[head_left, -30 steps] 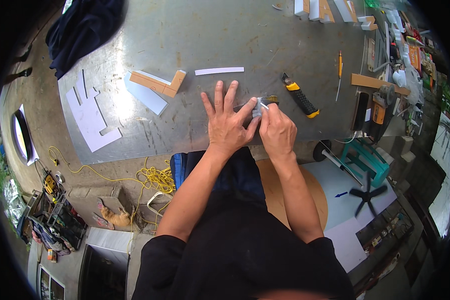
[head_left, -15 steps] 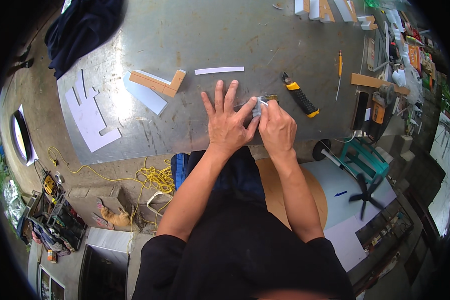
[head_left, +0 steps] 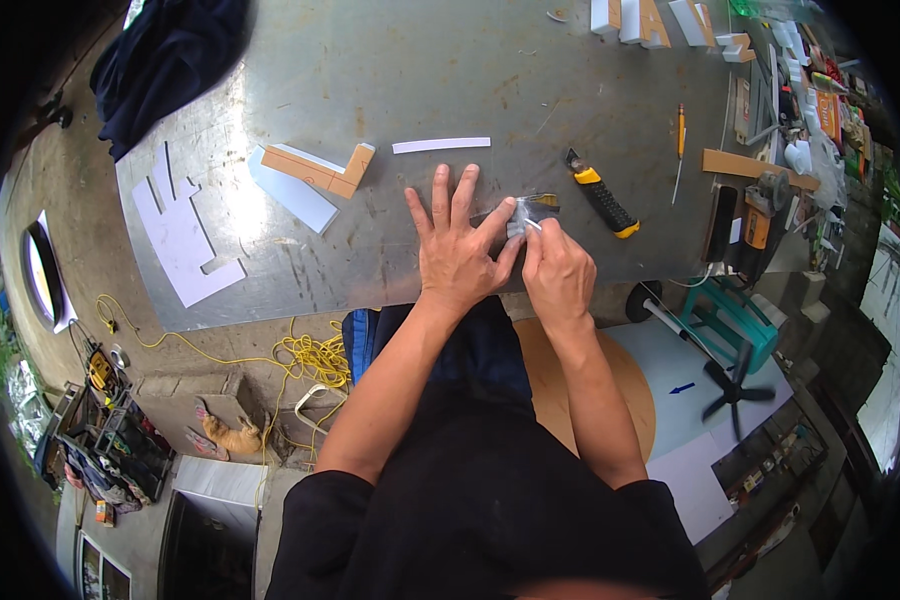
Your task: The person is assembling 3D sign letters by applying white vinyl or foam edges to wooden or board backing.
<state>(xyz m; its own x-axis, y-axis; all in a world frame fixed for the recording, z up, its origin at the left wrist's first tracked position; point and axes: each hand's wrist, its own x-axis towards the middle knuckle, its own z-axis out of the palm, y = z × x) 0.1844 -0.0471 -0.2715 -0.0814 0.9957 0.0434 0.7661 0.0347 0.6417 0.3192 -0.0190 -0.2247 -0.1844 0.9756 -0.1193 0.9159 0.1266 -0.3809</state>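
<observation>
My left hand (head_left: 456, 245) lies on the metal table with its fingers spread. Its index fingertip and thumb rest at the edge of a small silvery, clear-looking plastic packet (head_left: 542, 207). At the packet's near side my right hand (head_left: 558, 270) is closed in a pinch on a short thin white stick (head_left: 532, 225), most of it hidden by the fingers. Beyond my left fingertips is a narrow white strip (head_left: 441, 146). A yellow and black utility knife (head_left: 604, 200) lies right of the packet, its blade end pointing away from me.
Left of my hands are a tan-faced angled piece (head_left: 320, 172) and a cut-out white sheet (head_left: 185, 235). Several block-like pieces (head_left: 640, 22) stand at the far right, beyond an orange-handled thin tool (head_left: 681, 133). A power tool (head_left: 758, 225) sits at the right edge; dark cloth (head_left: 170, 65) lies far left.
My right hand has shifted slightly right and nearer to me with the white stick, uncovering more of the packet. My left hand stays spread in nearly the same place.
</observation>
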